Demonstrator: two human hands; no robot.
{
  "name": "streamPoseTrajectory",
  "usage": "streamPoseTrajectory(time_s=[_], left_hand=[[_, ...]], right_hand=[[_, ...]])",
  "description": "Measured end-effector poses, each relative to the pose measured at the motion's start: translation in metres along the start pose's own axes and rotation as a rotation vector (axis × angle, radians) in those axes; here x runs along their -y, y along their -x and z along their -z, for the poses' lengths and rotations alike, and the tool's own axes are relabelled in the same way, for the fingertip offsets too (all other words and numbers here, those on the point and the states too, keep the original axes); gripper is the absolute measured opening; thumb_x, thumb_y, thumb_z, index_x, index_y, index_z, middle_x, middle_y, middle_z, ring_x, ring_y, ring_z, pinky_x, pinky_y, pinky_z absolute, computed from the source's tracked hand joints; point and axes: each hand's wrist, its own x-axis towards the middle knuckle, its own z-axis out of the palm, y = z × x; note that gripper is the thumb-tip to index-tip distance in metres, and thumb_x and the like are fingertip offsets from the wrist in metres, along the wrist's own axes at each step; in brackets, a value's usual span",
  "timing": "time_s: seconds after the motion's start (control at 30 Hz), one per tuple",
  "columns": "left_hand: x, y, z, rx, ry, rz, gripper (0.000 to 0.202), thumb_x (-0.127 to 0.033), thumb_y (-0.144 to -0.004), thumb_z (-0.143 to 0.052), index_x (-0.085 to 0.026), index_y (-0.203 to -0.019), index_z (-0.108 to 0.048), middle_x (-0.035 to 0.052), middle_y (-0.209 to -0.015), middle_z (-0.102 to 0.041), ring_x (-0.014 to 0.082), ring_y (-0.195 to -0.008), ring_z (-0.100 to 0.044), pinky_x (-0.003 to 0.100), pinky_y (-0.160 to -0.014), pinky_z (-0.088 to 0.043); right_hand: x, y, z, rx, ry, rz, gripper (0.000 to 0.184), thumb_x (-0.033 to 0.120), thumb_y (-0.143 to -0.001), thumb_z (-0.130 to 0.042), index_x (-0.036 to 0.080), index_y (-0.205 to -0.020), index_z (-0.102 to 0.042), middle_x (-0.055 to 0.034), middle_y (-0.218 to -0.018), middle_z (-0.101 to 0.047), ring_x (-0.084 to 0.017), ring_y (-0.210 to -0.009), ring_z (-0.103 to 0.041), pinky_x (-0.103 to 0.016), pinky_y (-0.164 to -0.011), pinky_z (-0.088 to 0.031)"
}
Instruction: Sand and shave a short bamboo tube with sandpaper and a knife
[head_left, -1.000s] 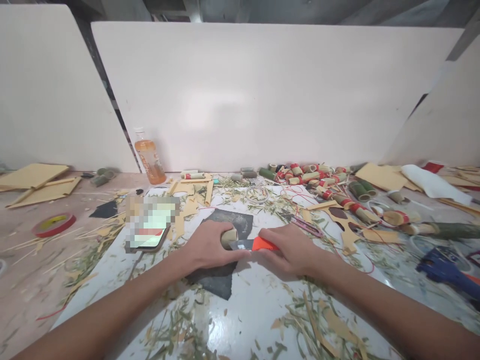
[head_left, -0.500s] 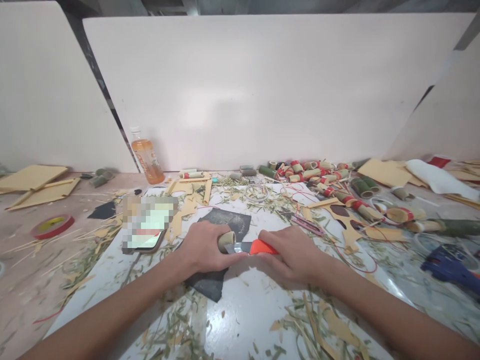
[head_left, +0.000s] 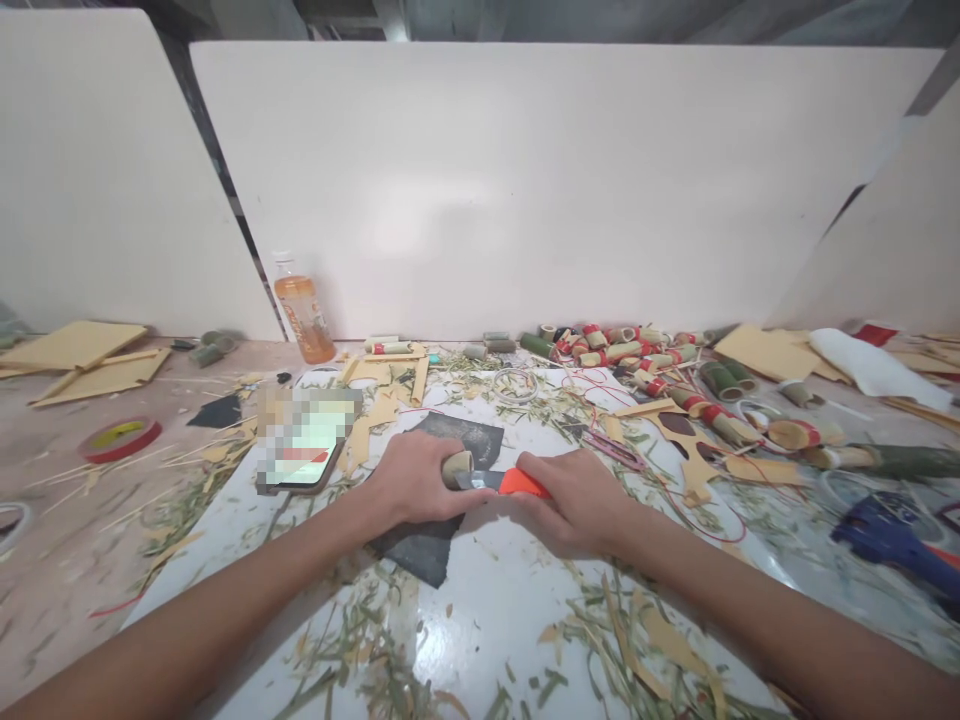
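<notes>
A short piece of bamboo tube [head_left: 457,468] is gripped in my left hand [head_left: 417,478], its hollow end facing right. My right hand [head_left: 576,500] is closed around the orange handle of a utility knife [head_left: 523,484]. The knife's metal blade points left and lies against the near side of the tube's end. My left thumb stretches along the blade, close to its base. Beneath my left hand lies dark sandpaper [head_left: 420,550], with another dark piece [head_left: 472,438] behind it, both on a white board [head_left: 480,620].
Green shavings [head_left: 360,640] litter the board. A phone [head_left: 311,440] and an orange drink bottle [head_left: 304,315] stand left. Red-banded bamboo pieces [head_left: 622,350] pile up at the back right. A blue glue gun [head_left: 892,540] and red tape roll [head_left: 120,440] lie at the sides.
The view has shifted slightly, so things at the left appear further right. Both hands keep their grip, and the knife blade stays at the tube's end.
</notes>
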Motion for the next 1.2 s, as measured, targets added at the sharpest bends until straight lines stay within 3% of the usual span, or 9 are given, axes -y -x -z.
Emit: streamPoseTrajectory(time_s=[0.4,1.2], left_hand=[[-0.001,0.002,0.010,-0.051,-0.007,0.074,0.060,-0.078,-0.070,-0.049,-0.019,-0.057,-0.041,-0.0025,-0.050,-0.047,0.0137,-0.050,-0.041,0.028,-0.051,-0.019],[0.000,-0.002,0.001,-0.033,0.088,0.193,0.060,-0.075,-0.073,-0.047,-0.019,-0.053,-0.045,-0.0009,-0.053,-0.051,0.0137,-0.052,-0.043,0.028,-0.051,-0.024]], right_hand=[[0.005,-0.005,0.004,-0.012,0.057,-0.043,0.036,0.046,-0.096,-0.028,0.021,-0.077,-0.046,-0.0019,-0.061,-0.061,-0.016,-0.049,-0.050,-0.028,-0.050,-0.013],[0.010,-0.009,0.004,-0.002,0.092,-0.170,0.035,0.048,-0.096,-0.029,0.022,-0.077,-0.042,-0.0003,-0.059,-0.060,-0.016,-0.047,-0.050,-0.027,-0.050,-0.014]])
